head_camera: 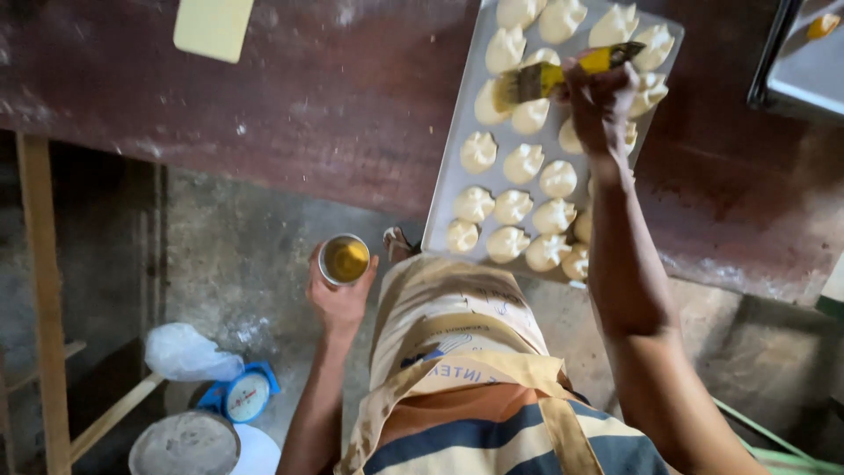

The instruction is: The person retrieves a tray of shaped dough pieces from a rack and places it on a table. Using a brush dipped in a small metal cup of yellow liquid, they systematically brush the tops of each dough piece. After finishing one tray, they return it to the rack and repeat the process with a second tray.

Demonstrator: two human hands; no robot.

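Note:
My right hand (pixel 601 98) grips a yellow-handled pastry brush (pixel 538 81) and holds its bristles over the raw dough pieces (pixel 524 164) near the far left of a metal baking tray (pixel 445 185). The tray lies on a dark brown table (pixel 308 105) and holds several rows of pale shaped dough. My left hand (pixel 338 295) hangs below the table edge and holds a small metal cup (pixel 344 259) of yellow liquid. I wear a beige apron (pixel 457 330) over a striped shirt.
A pale yellow flat board (pixel 213 26) lies on the table at the far left. Another metal tray (pixel 804 62) shows at top right. On the floor stand a blue dial scale (pixel 242 393), a white plastic bag (pixel 186 352) and a round lidded bucket (pixel 185 444). A wooden post (pixel 44 299) rises at left.

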